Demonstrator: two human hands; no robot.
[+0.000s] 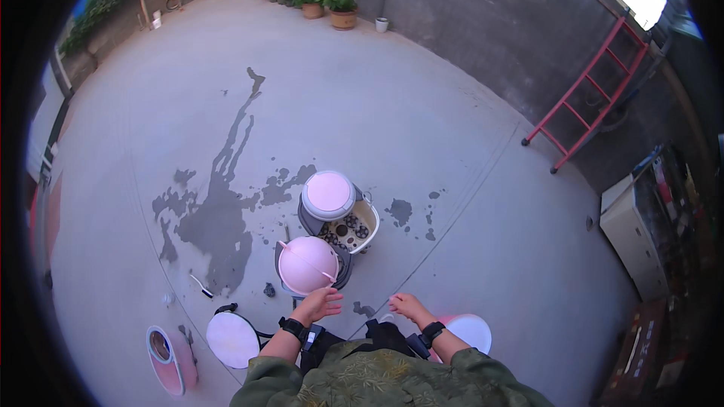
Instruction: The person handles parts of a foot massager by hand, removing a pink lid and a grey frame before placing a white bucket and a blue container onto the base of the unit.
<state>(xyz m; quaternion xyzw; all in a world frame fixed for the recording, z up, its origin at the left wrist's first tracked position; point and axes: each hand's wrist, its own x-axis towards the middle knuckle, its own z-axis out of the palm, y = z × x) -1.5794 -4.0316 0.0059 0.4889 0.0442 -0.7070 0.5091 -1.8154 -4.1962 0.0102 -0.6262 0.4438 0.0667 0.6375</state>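
Head view shows your left hand [320,304] open on the pink dome lid [307,264], right hand [409,307] empty, the tub [360,224] uncovered, wash water already spilled.

A red ladder [587,98] leans on the wall; potted plants [326,1] stand beyond.

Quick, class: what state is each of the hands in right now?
Left hand: open, holding nothing, fingertips near the pink bucket.
Right hand: open, empty.
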